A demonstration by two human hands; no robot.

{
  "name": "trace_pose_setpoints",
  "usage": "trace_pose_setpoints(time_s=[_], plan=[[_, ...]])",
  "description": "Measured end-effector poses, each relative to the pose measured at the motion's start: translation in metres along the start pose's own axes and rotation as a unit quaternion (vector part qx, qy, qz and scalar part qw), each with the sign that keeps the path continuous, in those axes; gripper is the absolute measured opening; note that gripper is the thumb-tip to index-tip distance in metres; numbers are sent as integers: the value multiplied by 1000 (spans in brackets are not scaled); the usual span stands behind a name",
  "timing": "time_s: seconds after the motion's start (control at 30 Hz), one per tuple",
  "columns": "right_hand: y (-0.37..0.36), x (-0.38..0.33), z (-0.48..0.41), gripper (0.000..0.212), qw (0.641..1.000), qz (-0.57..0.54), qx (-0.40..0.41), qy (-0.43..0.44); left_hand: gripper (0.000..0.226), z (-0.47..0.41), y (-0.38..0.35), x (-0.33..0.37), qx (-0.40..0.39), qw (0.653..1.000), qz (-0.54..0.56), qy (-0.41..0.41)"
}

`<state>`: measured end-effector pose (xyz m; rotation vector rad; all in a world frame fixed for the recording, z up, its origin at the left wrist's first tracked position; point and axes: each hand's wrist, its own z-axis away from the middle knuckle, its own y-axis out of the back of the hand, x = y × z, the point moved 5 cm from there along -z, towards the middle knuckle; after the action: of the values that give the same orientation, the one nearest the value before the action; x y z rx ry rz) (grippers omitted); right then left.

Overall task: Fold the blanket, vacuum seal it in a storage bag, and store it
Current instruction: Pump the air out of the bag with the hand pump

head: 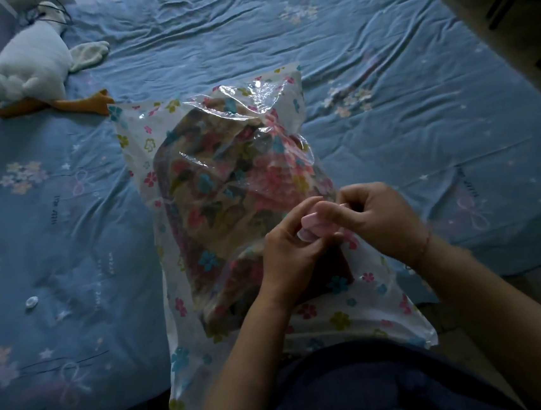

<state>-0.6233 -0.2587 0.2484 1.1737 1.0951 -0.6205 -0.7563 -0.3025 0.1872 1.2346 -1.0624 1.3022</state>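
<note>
A clear storage bag [164, 142] printed with small flowers lies on the bed, its near end hanging over the bed's front edge against my lap. Inside it sits the folded blanket [221, 189], brownish with a floral pattern. Above the bag's near right part my left hand [287, 256] and my right hand [382, 217] meet. Both pinch a small pale pink object [314, 225] held between their fingertips; what it is I cannot tell.
The bed is covered by a wrinkled blue sheet [364, 63] with flower prints. A white plush goose [31, 69] with orange feet lies at the far left. A small clear round cap [31, 302] rests on the sheet at the near left.
</note>
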Motion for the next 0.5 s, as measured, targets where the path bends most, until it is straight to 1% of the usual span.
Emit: trace_pose_setpoints(time_s=[0.03,0.1,0.17,0.2,0.23,0.3,0.4,0.43,0.47,0.5], plan=[[3,-10,0,48,1000,-14,2,17,49,-1,1,2,-1,1000,-2,-4],[15,-45,2,54,993,-86,6,78,52,-3,4,3,-5,1000,-13,-12],[28,-73,6,58,973,-191,-8,129,56,-3,6,2,2,1000,-16,-5],[32,-80,8,58,963,-227,-14,147,58,-3,6,0,2,1000,-16,2],[31,-79,8,57,961,-233,-16,151,58,-2,5,-3,3,1000,-16,8],[17,-57,6,54,981,-162,-8,110,54,1,2,-4,1,1000,-9,9],[-5,-9,2,55,999,-51,-8,4,48,2,0,-3,6,1000,11,11],[-6,-4,2,55,999,-35,-3,-6,48,3,1,-1,7,1000,16,13],[-3,-10,3,52,999,-38,0,4,48,2,2,1,7,1000,16,10],[2,-25,6,51,998,-60,5,30,48,1,3,3,4,1000,10,4]])
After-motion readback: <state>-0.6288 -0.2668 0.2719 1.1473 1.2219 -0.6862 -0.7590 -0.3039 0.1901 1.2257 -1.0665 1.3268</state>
